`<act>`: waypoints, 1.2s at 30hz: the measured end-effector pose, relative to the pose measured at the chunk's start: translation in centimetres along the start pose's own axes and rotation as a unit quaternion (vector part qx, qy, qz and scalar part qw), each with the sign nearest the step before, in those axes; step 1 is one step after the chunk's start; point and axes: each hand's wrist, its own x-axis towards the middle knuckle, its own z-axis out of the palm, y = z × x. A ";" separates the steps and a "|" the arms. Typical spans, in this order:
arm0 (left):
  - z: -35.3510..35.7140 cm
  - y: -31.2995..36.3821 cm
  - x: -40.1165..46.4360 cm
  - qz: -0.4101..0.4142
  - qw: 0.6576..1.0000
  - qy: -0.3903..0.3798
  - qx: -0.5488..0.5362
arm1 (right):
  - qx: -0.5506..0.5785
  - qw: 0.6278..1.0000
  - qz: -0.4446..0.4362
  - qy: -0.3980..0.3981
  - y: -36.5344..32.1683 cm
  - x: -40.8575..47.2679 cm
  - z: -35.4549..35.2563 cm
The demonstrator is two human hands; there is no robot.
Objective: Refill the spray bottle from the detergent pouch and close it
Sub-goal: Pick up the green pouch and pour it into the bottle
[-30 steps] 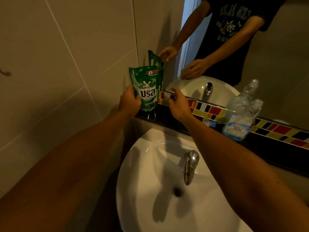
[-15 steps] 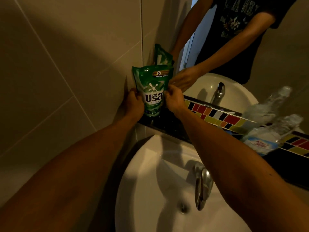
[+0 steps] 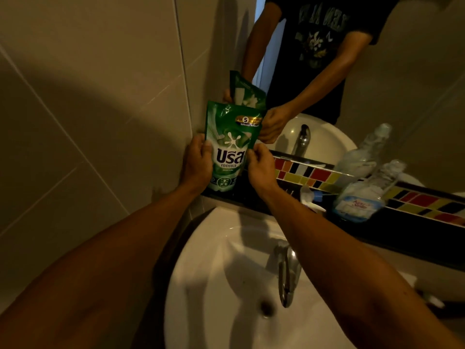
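Upright, detergent pouch (image 3: pixel 230 149) — left hand (image 3: pixel 197 162) and right hand (image 3: pixel 260 167) gripping its sides.

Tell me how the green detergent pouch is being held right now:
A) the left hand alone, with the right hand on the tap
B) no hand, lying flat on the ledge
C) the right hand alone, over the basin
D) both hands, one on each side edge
D: the left hand grips the left edge of the green detergent pouch and the right hand pinches its right edge, keeping it upright by the wall corner.
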 end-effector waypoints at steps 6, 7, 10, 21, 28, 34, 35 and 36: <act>2.5 5.2 -2.4 0.006 0.992 -0.103 -0.068 | 0.033 0.998 -0.013 0.045 -1.4 -4.3 -6.2; 3.0 6.2 -2.8 0.010 0.989 -0.121 -0.082 | 0.039 0.998 -0.015 0.054 -1.7 -5.0 -7.2; 4.7 9.5 -4.0 0.014 0.979 -0.172 -0.112 | 0.056 0.993 -0.020 0.103 -2.4 -6.8 -10.3; 8.9 17.5 -8.7 -0.024 0.944 -0.290 -0.156 | 0.172 0.983 -0.006 0.064 -1.9 -14.3 -17.5; 10.0 19.2 -8.7 -0.062 0.931 -0.334 -0.130 | 0.157 0.985 -0.029 0.073 -1.5 -15.1 -18.7; 10.8 19.5 -8.2 -0.064 0.940 -0.322 -0.092 | 0.142 0.987 -0.026 0.071 -1.2 -15.2 -18.6; 10.9 19.5 -8.1 -0.066 0.940 -0.321 -0.091 | 0.141 0.987 -0.025 0.067 -1.1 -15.1 -18.6; 10.9 19.4 -8.0 -0.067 0.940 -0.321 -0.091 | 0.141 0.988 -0.022 0.060 -1.1 -15.2 -18.6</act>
